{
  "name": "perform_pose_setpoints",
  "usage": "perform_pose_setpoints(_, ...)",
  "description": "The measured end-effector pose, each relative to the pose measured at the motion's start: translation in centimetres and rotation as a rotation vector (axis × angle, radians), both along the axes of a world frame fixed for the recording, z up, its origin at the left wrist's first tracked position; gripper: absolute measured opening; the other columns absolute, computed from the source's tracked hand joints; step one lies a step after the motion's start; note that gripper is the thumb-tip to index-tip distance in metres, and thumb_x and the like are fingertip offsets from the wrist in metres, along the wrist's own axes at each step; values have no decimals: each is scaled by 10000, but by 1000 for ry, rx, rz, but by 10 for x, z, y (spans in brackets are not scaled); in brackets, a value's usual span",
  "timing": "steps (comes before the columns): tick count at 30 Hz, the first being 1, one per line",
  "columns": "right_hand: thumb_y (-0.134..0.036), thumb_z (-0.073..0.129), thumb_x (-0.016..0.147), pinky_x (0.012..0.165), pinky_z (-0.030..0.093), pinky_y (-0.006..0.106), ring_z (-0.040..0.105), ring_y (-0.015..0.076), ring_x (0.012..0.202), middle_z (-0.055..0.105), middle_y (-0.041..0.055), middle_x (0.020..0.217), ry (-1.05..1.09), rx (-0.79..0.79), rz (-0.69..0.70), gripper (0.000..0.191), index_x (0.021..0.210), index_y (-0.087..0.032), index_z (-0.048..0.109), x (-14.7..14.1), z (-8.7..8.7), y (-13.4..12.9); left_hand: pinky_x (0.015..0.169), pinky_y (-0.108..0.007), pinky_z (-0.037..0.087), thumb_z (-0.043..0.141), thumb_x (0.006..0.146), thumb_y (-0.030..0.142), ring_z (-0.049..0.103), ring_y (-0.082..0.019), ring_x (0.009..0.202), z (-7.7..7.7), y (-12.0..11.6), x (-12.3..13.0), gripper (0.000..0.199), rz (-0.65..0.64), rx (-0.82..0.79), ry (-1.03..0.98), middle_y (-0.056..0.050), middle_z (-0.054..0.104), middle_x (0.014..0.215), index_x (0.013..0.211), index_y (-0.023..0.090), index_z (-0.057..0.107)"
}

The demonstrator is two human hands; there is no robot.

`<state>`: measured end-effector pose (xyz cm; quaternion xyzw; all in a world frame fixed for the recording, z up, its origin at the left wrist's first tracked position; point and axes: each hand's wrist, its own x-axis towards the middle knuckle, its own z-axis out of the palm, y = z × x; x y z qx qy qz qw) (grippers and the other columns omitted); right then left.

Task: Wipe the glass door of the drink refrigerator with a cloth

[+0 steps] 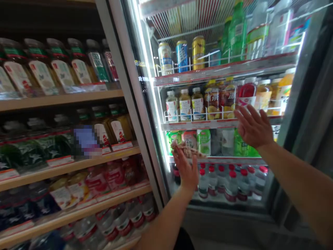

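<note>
A lit drinks fridge with a glass front [215, 205] stands before me, with pale reflected lettering on its left side. My left hand [186, 170] holds a crumpled beige-brown patterned cloth [192, 151] at the glass, level with the green-labelled bottles [203, 141]. Its fingers are stretched up along the cloth. Higher and to the right, my right hand [256, 127] is raised with fingers spread and nothing in it, in front of the red drink bottle [247, 91] and its neighbours. Whether that palm touches the glass, I cannot tell.
On the left, wooden shelves [59, 99] carry rows of bottled drinks, with a blurred-out patch over one shelf. A grey post [130, 100] divides them from the fridge. Inside are cans [181, 55], tea bottles [185, 105] and red-capped water bottles [232, 185].
</note>
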<state>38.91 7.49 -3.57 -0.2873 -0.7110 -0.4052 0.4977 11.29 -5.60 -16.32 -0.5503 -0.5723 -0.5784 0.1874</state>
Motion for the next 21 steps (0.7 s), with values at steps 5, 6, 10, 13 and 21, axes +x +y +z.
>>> perform_pose_setpoints(5,-265,453,1015,1272,240,521,365,270,1535,419,34,1640,-20,19,-45,622,1626,-289,338,0,3,-4,1235,-719,179,530,1052,386,-60,-389,1590,23,19,5,778,80,84,-11,-204,47,1728,1675,203,101)
perform_pose_setpoints(6,-262,456,1013,1277,232,518,351,266,1542,409,26,1646,-26,7,-46,633,1631,-294,321,0,4,-4,1230,-733,162,535,1049,351,-85,-395,1585,23,22,3,714,100,92,49,-191,38,1731,1661,209,196)
perform_pose_setpoints(10,-250,457,1010,1287,213,514,308,259,1561,374,11,1666,-30,-28,-55,665,1646,-303,272,1,5,-5,1217,-734,213,564,1022,232,-64,-417,1579,-9,24,-13,592,155,92,331,-185,37,1729,1590,195,398)
perform_pose_setpoints(13,-238,445,1013,1290,206,519,307,259,1561,373,6,1666,-31,-30,-36,662,1647,-303,268,1,6,-5,1220,-680,302,591,1014,223,42,-396,1585,-58,17,-23,785,162,52,384,-258,209,1684,1670,163,164)
perform_pose_setpoints(21,-230,443,1010,1283,236,524,323,261,1554,383,-1,1660,-25,-30,-13,656,1642,-308,286,1,7,-5,1240,-619,300,527,1048,269,149,-361,1586,-80,13,-36,824,178,61,-28,-256,189,1692,1679,189,3)
